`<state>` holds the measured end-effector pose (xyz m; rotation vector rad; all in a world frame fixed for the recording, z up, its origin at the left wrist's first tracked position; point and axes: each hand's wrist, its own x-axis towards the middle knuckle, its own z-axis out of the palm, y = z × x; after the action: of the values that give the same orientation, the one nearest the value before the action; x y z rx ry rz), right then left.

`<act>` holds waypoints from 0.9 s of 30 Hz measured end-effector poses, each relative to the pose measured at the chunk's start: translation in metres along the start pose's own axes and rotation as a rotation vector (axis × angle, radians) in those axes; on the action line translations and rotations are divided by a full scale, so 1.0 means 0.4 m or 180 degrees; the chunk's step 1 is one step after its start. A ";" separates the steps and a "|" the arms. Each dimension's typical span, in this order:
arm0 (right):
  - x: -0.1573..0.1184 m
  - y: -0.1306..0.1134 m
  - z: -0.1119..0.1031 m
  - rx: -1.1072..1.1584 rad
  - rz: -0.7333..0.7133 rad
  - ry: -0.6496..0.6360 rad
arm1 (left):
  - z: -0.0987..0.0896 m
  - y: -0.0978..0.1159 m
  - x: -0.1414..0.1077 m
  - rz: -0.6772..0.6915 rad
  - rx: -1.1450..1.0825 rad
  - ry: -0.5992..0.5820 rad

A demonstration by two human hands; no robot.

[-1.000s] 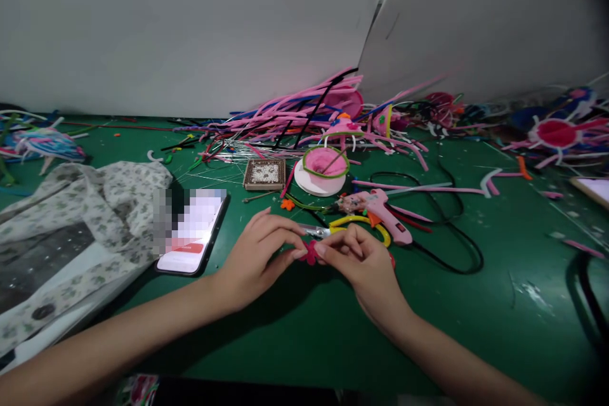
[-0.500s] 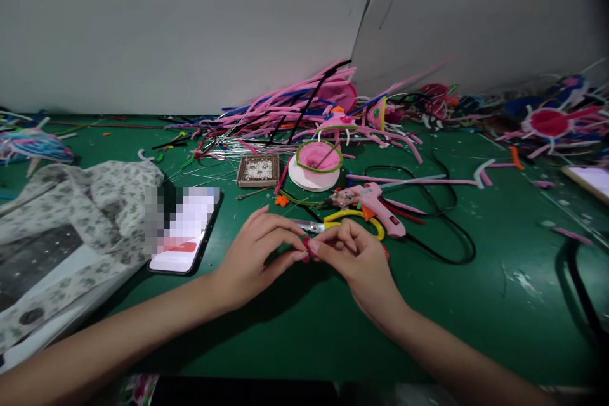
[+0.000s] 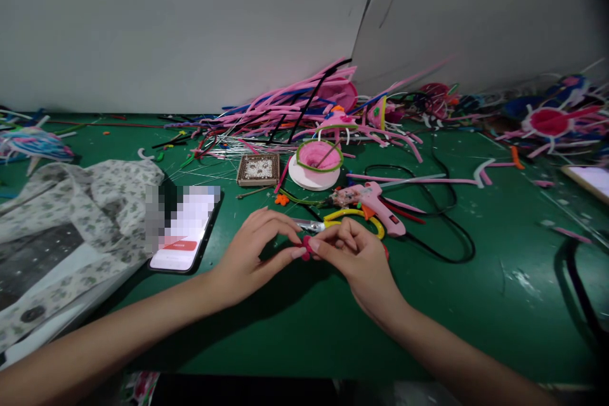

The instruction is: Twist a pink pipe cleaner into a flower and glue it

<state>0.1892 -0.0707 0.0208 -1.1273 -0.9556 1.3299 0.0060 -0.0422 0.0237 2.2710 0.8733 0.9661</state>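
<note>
Between both sets of fingertips is a small dark pink flower (image 3: 306,248), apparently fuzzy pipe cleaner, its petals partly covered. My left hand (image 3: 259,254) pinches its left side with thumb and forefinger. From the right, my right hand (image 3: 359,254) grips it between thumb and bent fingers. Just beyond the hands lie yellow-handled scissors (image 3: 354,214), partly hidden by the right fingers. A pink glue gun (image 3: 384,209) rests behind them, its nozzle end pointing left. Near the scissors sits a small orange flower (image 3: 281,200).
A pink cup shape with a green rim (image 3: 320,157) stands on a white disc, beside a square box of white beads (image 3: 258,169). Pink pipe cleaners (image 3: 280,101) are heaped along the wall. At left are a phone (image 3: 183,235) and patterned cloth (image 3: 114,196); a black cord (image 3: 464,228) loops at right.
The left thumb and fingers have shifted slightly on the dark pink flower, and more of its petals show. My right hand stays nearly still.
</note>
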 end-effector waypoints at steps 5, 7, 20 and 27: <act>0.000 -0.001 -0.001 0.0132 -0.0001 -0.0021 | -0.007 0.004 -0.002 -0.0275 -0.0283 0.0021; 0.000 0.001 -0.002 0.0141 -0.0002 -0.0029 | -0.003 0.005 -0.003 -0.0372 -0.0360 0.0054; -0.001 0.001 -0.004 0.0049 -0.0008 -0.0007 | 0.003 0.013 0.003 -0.0817 -0.0839 0.0098; 0.002 -0.004 -0.002 0.0030 -0.0012 0.0047 | -0.018 -0.009 0.011 -0.1431 -0.2050 0.0502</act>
<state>0.1905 -0.0700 0.0222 -1.1261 -0.9393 1.3203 0.0015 -0.0352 0.0278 1.4001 0.9173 1.0324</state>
